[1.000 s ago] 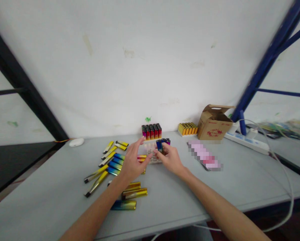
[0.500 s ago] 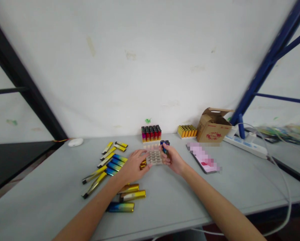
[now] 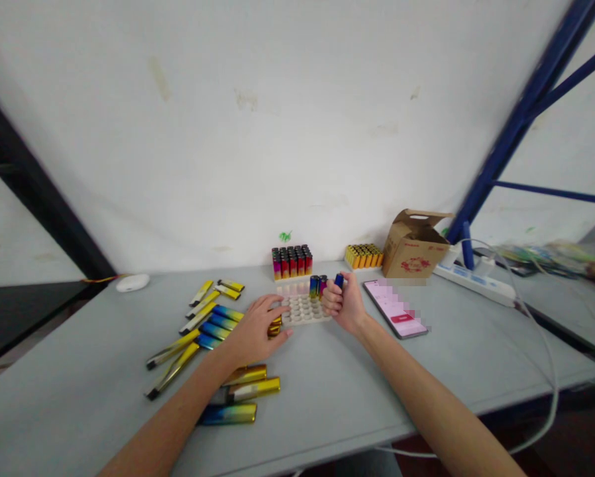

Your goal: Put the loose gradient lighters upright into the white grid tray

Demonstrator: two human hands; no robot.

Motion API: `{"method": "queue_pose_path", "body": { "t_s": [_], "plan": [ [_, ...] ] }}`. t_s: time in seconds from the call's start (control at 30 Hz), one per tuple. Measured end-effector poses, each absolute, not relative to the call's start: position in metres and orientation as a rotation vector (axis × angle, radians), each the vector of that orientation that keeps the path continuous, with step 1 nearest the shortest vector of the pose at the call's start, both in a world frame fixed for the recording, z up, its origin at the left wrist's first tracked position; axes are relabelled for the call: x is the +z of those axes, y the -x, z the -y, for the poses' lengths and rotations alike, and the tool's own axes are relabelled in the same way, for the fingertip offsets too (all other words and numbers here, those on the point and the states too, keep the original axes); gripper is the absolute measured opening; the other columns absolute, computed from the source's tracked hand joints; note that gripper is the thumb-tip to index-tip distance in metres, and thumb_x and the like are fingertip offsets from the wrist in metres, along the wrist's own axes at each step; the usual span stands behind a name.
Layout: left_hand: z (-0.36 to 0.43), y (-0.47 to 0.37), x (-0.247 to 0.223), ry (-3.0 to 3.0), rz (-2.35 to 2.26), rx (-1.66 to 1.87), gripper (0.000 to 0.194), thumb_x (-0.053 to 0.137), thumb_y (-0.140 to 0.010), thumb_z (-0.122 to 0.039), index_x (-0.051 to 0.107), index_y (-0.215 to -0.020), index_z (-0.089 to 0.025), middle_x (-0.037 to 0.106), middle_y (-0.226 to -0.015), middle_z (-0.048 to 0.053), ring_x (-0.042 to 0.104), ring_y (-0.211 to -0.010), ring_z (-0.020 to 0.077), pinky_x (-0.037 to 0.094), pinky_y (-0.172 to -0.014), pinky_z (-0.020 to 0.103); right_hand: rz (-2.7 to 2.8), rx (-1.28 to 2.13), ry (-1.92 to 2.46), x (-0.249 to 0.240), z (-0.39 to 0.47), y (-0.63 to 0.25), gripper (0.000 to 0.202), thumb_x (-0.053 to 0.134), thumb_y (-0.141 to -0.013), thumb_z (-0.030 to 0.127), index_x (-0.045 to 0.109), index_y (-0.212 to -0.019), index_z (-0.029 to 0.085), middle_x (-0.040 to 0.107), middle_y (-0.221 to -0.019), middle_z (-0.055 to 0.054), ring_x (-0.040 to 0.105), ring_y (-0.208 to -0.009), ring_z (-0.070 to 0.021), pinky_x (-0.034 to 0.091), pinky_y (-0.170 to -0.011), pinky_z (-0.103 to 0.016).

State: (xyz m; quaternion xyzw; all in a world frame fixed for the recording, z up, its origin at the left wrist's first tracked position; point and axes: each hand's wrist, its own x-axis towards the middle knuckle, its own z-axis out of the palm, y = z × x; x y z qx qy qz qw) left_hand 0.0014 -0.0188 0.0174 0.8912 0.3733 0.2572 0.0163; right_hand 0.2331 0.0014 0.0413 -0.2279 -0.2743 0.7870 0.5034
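My right hand (image 3: 344, 306) is closed in a fist around a blue battery-like cylinder (image 3: 338, 280), whose top sticks out above the fingers. Just left of it, a blue-yellow cylinder (image 3: 314, 287) and a reddish one (image 3: 323, 285) stand upright at the pale tray (image 3: 302, 310), which has rows of round holes. My left hand (image 3: 258, 326), fingers spread, rests at the tray's left side. Gold shiny pieces (image 3: 275, 326) show between its thumb and fingers, partly hidden. Blue-yellow flat pieces (image 3: 218, 324) lie left of this hand.
Behind the tray stand a block of red-purple cylinders (image 3: 292, 263) and a block of yellow ones (image 3: 364, 256). An open cardboard box (image 3: 414, 255), a phone (image 3: 395, 310) and a power strip (image 3: 476, 285) lie rightward. Loose yellow pieces (image 3: 178, 361) and a white case (image 3: 133, 283) are at left.
My right hand has moved slightly right and turned into a fist with one blue cylinder showing. Cylinders now stand left of it at the tray. My left hand stays nearly in place.
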Motion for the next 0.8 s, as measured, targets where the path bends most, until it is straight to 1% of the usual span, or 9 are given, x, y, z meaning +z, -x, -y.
{"method": "queue_pose_path", "body": {
  "t_s": [0.23,0.53,0.8],
  "plan": [
    [0.017,-0.002,0.017,-2.772,-1.147,0.741,0.039,0.06,-0.082,-0.037,0.062,-0.116,-0.018,0.054,-0.128,0.016,0.049,-0.12,0.0304,0.04,-0.102,0.05,0.67,1.845,0.602,0.047,0.003,-0.226,0.038,0.035,-0.082,0.043,0.026,-0.052,0.022,0.014,-0.042,0.01,0.005,-0.037,-0.0073,0.014,-0.031,-0.017],
    [0.017,-0.002,0.016,-2.767,-1.177,0.782,0.035,0.058,-0.083,-0.037,0.064,-0.112,-0.018,0.055,-0.127,0.016,0.051,-0.119,0.0302,0.042,-0.101,0.05,0.736,1.861,0.628,0.047,0.007,-0.219,0.036,0.034,-0.081,0.044,0.027,-0.053,0.022,0.018,-0.04,0.01,0.005,-0.038,-0.0071,0.013,-0.032,-0.017],
    [0.015,-0.001,0.013,-2.792,-1.168,0.785,0.035,0.056,-0.085,-0.036,0.063,-0.114,-0.018,0.056,-0.126,0.015,0.051,-0.118,0.0293,0.042,-0.101,0.049,0.783,1.87,0.629,0.042,0.008,-0.216,0.038,0.037,-0.082,0.048,0.03,-0.054,0.022,0.017,-0.043,0.01,0.007,-0.038,-0.0067,0.014,-0.033,-0.017]
  ]
}}
